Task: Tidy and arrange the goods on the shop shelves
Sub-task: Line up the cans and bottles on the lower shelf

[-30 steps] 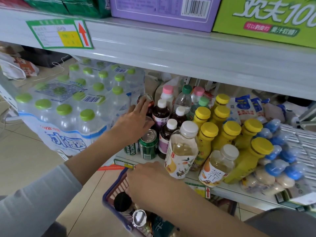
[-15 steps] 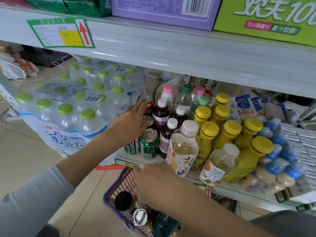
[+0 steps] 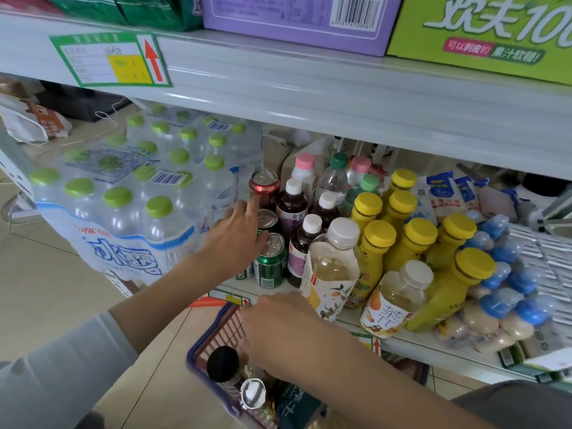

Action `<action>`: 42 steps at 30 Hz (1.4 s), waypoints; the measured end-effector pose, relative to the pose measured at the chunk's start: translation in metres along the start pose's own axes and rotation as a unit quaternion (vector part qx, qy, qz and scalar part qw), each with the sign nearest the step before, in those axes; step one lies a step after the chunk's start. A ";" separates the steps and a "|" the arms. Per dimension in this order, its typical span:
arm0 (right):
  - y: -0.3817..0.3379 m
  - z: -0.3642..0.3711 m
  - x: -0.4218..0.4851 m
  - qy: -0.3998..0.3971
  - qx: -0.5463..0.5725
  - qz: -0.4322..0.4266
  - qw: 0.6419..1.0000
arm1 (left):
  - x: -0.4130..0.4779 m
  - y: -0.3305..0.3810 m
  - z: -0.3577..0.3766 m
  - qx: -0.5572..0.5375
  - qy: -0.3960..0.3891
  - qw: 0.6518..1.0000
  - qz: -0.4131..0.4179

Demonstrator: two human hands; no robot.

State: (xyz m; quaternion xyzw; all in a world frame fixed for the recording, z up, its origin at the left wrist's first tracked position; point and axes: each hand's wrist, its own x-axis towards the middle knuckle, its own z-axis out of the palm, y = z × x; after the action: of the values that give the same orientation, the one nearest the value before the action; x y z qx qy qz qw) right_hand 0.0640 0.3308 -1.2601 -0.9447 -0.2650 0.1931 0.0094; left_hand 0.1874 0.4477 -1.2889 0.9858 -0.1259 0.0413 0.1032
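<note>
Basket (image 3: 198,351) nearest: right hand (image 3: 288,332) reaches in, grip hidden, so cannot tell. Beyond, on the shelf (image 3: 433,351), left hand (image 3: 235,239), grip loose, fingers straight, touches green can (image 3: 270,264): probably rigid, slick, dentable; best clasped round its wall.

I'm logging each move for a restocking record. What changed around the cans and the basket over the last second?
The left hand drew back a little toward the shelf front. Its fingertips, which were at the top of the red can, now reach only its lower side. Nothing was taken hold of or let go. The right hand stays over the basket, and the cans and bottles have not moved.
</note>
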 end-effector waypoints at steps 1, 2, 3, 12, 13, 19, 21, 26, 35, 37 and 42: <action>0.000 -0.001 0.000 -0.004 -0.002 -0.001 1.000 | -0.002 0.000 0.001 0.011 -0.009 1.000 -0.012; 0.000 -0.001 0.000 -0.007 -0.004 -0.001 1.000 | -0.003 0.000 0.002 0.023 -0.018 0.999 -0.023; 0.000 -0.001 0.001 -0.009 -0.004 0.000 1.000 | -0.005 0.000 0.002 0.031 -0.023 0.999 -0.031; 0.008 0.005 -0.001 -0.032 -0.016 0.012 0.999 | -0.031 -0.008 -0.002 0.022 -0.049 0.999 -0.003; 0.008 0.005 -0.001 -0.034 -0.017 0.014 0.999 | -0.033 -0.009 -0.003 0.033 -0.066 0.997 0.002; 0.005 0.006 0.002 -0.041 -0.022 0.009 0.999 | -0.038 -0.018 0.000 0.105 -0.087 0.990 0.025; 0.003 0.006 0.003 -0.034 -0.024 0.005 0.999 | -0.037 -0.020 0.004 0.127 -0.080 0.989 0.023; 0.001 0.003 0.006 -0.028 -0.023 0.011 0.999 | -0.038 -0.019 -0.002 0.111 -0.085 0.990 0.012; 0.015 -0.013 -0.002 0.018 -0.009 0.034 0.999 | -0.071 -0.016 -0.044 0.047 -0.033 0.996 0.067; 0.018 -0.019 -0.007 0.073 0.020 0.049 0.996 | -0.078 -0.016 -0.055 -0.011 -0.004 0.998 0.065; 0.022 -0.025 -0.011 0.158 0.094 0.057 0.981 | -0.087 -0.012 -0.076 -0.157 0.046 0.985 0.051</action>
State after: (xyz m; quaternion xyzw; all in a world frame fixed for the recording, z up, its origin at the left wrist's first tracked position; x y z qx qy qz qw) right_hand 0.0757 0.3081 -1.2354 -0.9717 -0.1870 0.0658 0.1287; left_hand 0.1025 0.4966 -1.2264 0.9468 -0.1763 0.0712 0.2596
